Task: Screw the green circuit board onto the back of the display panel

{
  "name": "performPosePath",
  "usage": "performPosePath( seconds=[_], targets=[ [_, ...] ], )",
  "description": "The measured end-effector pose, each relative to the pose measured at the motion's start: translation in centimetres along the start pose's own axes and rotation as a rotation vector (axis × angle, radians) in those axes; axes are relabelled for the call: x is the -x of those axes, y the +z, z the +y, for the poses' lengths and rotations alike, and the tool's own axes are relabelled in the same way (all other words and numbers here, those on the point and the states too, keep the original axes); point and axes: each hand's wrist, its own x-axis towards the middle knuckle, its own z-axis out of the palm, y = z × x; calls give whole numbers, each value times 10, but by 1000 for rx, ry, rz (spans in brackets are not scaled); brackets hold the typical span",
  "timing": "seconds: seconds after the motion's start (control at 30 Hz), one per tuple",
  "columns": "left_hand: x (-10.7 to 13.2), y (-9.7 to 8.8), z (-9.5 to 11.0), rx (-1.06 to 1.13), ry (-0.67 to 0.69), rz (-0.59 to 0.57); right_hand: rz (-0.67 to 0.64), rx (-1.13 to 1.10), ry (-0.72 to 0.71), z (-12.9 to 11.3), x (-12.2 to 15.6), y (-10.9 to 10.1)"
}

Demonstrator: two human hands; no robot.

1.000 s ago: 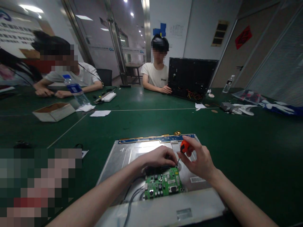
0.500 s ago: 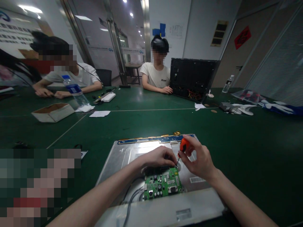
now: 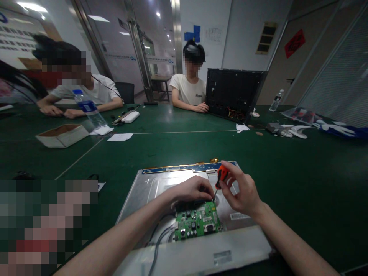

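Note:
A silver metal panel, the back of a display, lies flat on the green table in front of me. A green circuit board sits on its near half, with grey cables running off its left side. My right hand is closed round a small orange-handled screwdriver, whose tip points down at the board's far right corner. My left hand rests curled over the board's far edge, fingertips pinched by the screwdriver tip. A blue strip board runs along the panel's far edge.
An open cardboard box, a water bottle and paper slips lie at the left. Two people sit across the table; one holds an upright black monitor shell. White gloves and a bottle lie at the right.
The screwdriver has tipped slightly more upright in my right hand and my fingers have shifted on its handle. My left hand stays in place by the tip.

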Motion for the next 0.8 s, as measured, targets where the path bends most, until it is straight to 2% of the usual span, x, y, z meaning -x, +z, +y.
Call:
performPosePath(
  seconds=[0.57,0.8],
  targets=[
    [1,0,-1,-11,-19,-15,0,-13,-8,-1,0,1],
    [0,0,-1,-24,-16,-19,45,20,1,2,2,4]
  ],
)
